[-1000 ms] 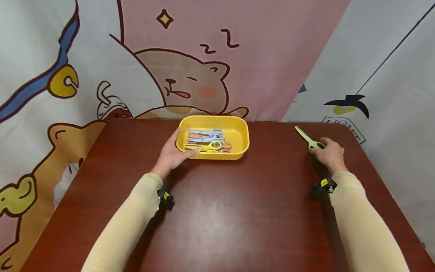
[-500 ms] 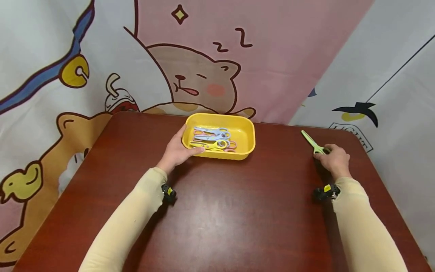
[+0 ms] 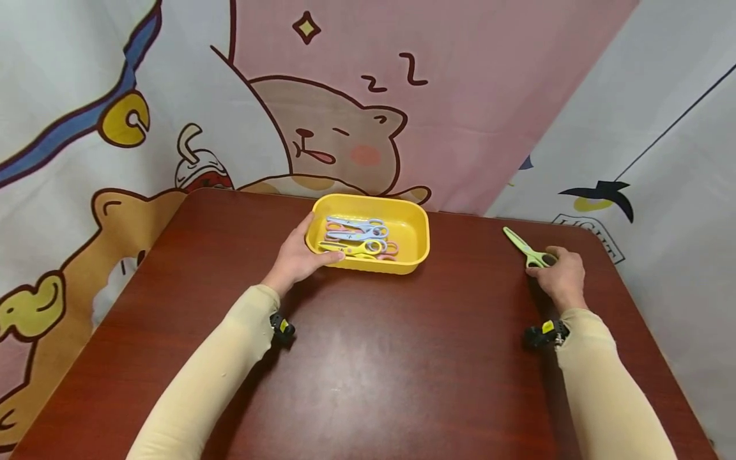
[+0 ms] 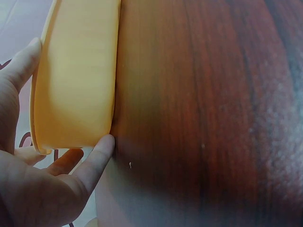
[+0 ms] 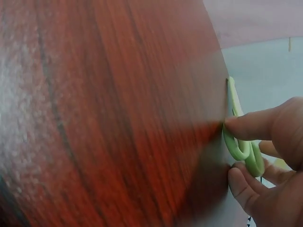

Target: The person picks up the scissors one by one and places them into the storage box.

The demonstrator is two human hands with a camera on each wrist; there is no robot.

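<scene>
In the head view, a yellow plastic basket [image 3: 408, 268] stands near the table's back edge. My left hand [image 3: 296, 255] holds its left front corner, thumb over the front rim and fingers along the left end. The left wrist view shows that hand [image 4: 47, 184] with fingertips against the basket's wall [image 4: 80, 80]. Inside the basket lie blue scissors [image 3: 352, 235], yellow scissors [image 3: 347, 248] and pink-handled scissors [image 3: 392, 248]. At the back right, my right hand [image 3: 560, 275] pinches the handles of light green scissors [image 3: 520, 246]. Their blades point toward the back left, together and on or close to the table.
The dark red wooden table [image 3: 368, 358] fills the foreground. A printed cloth [image 3: 483, 115] with cartoon animals hangs right behind its back edge and along the sides. A small black camera is on each wrist, the left camera [image 3: 283, 328] and the right camera [image 3: 543, 333].
The head view has shifted slightly. Both hands keep their places, the left at the basket's corner and the right on the green scissors' handles.
</scene>
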